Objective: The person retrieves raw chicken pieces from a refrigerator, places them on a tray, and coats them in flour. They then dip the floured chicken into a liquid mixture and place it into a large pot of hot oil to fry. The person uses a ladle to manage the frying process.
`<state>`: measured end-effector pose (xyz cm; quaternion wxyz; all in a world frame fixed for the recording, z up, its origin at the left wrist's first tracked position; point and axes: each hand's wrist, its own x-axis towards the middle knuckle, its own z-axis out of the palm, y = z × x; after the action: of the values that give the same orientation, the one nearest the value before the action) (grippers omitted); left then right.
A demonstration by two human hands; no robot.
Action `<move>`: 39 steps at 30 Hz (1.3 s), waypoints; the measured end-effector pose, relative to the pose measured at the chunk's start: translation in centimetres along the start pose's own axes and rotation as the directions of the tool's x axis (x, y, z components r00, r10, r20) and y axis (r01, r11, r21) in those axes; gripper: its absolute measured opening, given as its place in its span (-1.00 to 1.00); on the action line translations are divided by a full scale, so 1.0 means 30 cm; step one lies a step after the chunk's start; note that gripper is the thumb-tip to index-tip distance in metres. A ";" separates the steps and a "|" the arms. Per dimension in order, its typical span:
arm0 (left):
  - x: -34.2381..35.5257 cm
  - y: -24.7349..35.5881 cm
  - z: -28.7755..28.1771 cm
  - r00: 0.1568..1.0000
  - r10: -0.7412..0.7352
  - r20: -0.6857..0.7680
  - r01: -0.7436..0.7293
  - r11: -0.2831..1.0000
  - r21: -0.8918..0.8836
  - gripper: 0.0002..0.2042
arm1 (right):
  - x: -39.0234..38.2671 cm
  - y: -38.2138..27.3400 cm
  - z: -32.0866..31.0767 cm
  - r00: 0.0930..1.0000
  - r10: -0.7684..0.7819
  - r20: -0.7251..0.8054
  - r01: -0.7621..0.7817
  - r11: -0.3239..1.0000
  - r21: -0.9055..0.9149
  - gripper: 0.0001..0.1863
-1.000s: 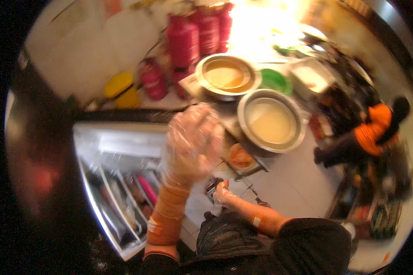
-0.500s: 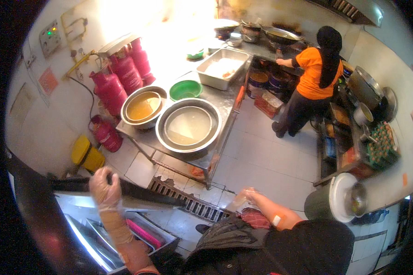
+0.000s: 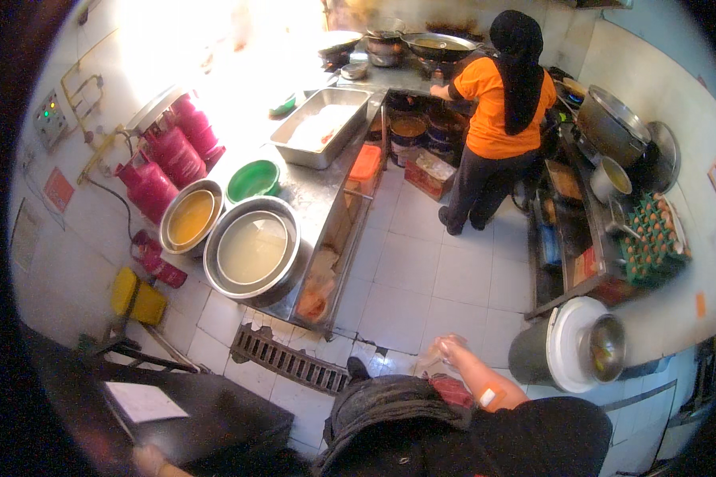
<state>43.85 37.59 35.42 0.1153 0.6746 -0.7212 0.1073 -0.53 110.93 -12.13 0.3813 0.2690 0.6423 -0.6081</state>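
My left hand (image 3: pixel 149 461), at the lower left, rests at the edge of a dark, closed lid (image 3: pixel 215 429) with a white square (image 3: pixel 145 401) on it; its fingers are too dim to make out. My right hand (image 3: pixel 452 348), low at centre right, has curled fingers around crumpled clear plastic (image 3: pixel 431 356), which may be a glove or bag. Red cloth (image 3: pixel 448 389) lies at my waist below it. Ahead, a steel table (image 3: pixel 330 203) bears a bowl of pale liquid (image 3: pixel 250 246), a bowl of yellow liquid (image 3: pixel 189 219), a green basin (image 3: pixel 253 179) and a metal tray (image 3: pixel 298 147).
A co-worker in orange (image 3: pixel 505 119) stands at the stove with pans (image 3: pixel 437 49). Pink gas cylinders (image 3: pixel 167 151) line the left wall. A rack (image 3: pixel 569 238) with pots and egg trays (image 3: pixel 652 238) is at right, beside a grey bucket (image 3: pixel 537 358). A floor drain (image 3: pixel 286 358) crosses below the table.
My left hand has moved down and left, and the lid of the lit cabinet under it has shut. The view has swung, bringing the kitchen into full sight. My right hand stays low.
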 end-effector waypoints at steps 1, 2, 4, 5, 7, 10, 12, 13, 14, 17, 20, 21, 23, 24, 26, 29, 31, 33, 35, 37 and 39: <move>0.001 -0.028 0.023 0.999 -0.036 -0.002 0.036 0.999 0.020 -0.75 | -0.002 -0.045 -0.006 1.000 -0.003 -0.015 0.004 1.000 0.027 -0.69; 0.004 -0.052 0.051 0.998 -0.067 -0.003 0.067 0.997 0.040 -0.75 | 0.002 -0.092 -0.011 0.998 -0.049 -0.027 0.048 0.998 -0.027 -0.70; 0.018 -0.071 0.125 0.994 -0.105 -0.010 0.105 0.991 0.086 -0.75 | 0.033 -0.186 -0.010 0.999 -0.033 -0.009 0.034 0.995 0.099 -0.73; 0.028 -0.061 0.170 0.994 -0.110 -0.013 0.110 0.987 0.116 -0.75 | 0.054 -0.237 -0.010 0.999 -0.051 0.009 0.049 0.992 0.120 -0.74; 0.036 0.001 0.269 0.996 -0.085 -0.038 0.090 0.977 0.194 -0.74 | 0.097 -0.352 0.001 0.993 -0.098 0.060 0.086 0.981 0.173 -0.76; 0.059 0.342 0.412 0.981 0.109 -0.158 -0.070 0.970 0.234 -0.73 | 0.142 -0.568 0.036 0.972 -0.192 0.139 0.144 0.945 0.293 -0.79; -0.006 0.674 0.446 0.876 0.089 -0.474 -0.232 0.940 -0.252 -0.76 | 0.164 -0.742 0.072 0.963 -0.231 0.137 0.162 0.907 0.390 -0.80; -0.040 0.884 0.445 0.804 0.053 -0.593 -0.274 0.917 -0.289 -0.81 | 0.176 -0.832 0.092 0.963 -0.239 0.123 0.165 0.887 0.431 -0.79; -0.033 1.082 0.397 0.903 0.117 -0.414 -0.282 0.887 -0.365 -0.78 | 0.196 -0.933 0.118 0.941 -0.307 0.144 0.211 0.863 0.459 -0.79; -0.064 1.721 0.258 0.904 0.310 -0.296 -0.427 0.698 -0.575 -0.82 | 0.275 -1.211 0.173 0.966 -0.235 0.105 0.154 0.854 0.497 -0.76; -0.177 2.315 0.156 0.806 0.533 -0.257 -0.496 0.370 -0.786 -0.86 | 0.383 -1.456 0.174 0.867 -0.458 0.195 0.348 0.837 0.422 -0.70; -0.251 2.538 0.149 0.839 0.502 -0.208 -0.375 0.259 -0.890 -0.90 | 0.434 -1.537 0.170 0.898 -0.411 0.158 0.330 0.865 0.379 -0.69; -0.416 2.862 0.115 0.648 0.753 -0.114 -0.335 0.148 -0.931 -0.87 | 0.548 -1.685 0.156 0.958 -0.283 0.045 0.261 0.927 0.270 -0.69; -0.522 3.011 0.100 0.557 0.807 -0.196 -0.406 0.059 -0.912 -0.86 | 0.601 -1.736 0.152 0.956 -0.291 0.034 0.270 0.921 0.279 -0.68; -0.711 3.241 0.065 0.189 0.918 -0.349 -0.404 -0.252 -0.879 -0.88 | 0.710 -1.829 0.130 0.909 -0.405 0.094 0.343 0.859 0.380 -0.65; -0.879 3.539 0.039 -0.091 0.951 -0.297 -0.440 -0.306 -0.844 -0.90 | 0.904 -2.000 0.094 0.815 -0.510 0.275 0.347 0.810 0.473 -0.60; -0.925 3.727 0.052 -0.059 0.932 -0.357 -0.487 -0.339 -0.805 -0.92 | 1.002 -2.114 0.038 0.804 -0.527 0.275 0.406 0.825 0.394 -0.56; -0.920 3.901 0.081 0.021 0.954 -0.301 -0.506 -0.249 -0.826 -0.93 | 1.102 -2.255 -0.009 0.858 -0.427 0.286 0.351 0.894 0.279 -0.55; -0.911 4.054 0.104 0.084 0.977 -0.196 -0.439 -0.141 -0.887 -0.92 | 1.205 -2.415 -0.037 0.902 -0.239 0.360 0.180 0.965 0.189 -0.57; -0.928 4.210 0.113 0.034 0.996 -0.081 -0.381 -0.062 -0.923 -0.91 | 1.289 -2.575 -0.052 0.712 -0.522 0.469 0.626 0.774 -0.088 -0.59; -0.961 4.336 0.119 -0.046 0.997 -0.058 -0.372 -0.071 -0.926 -0.74 | 1.353 -2.728 -0.054 0.796 -0.426 0.429 0.451 0.891 0.049 -0.62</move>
<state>-84.21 72.51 23.18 -0.0084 -0.0670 -0.9041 -0.4220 -89.93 98.27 1.79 0.3691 -0.0381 0.6039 -0.7054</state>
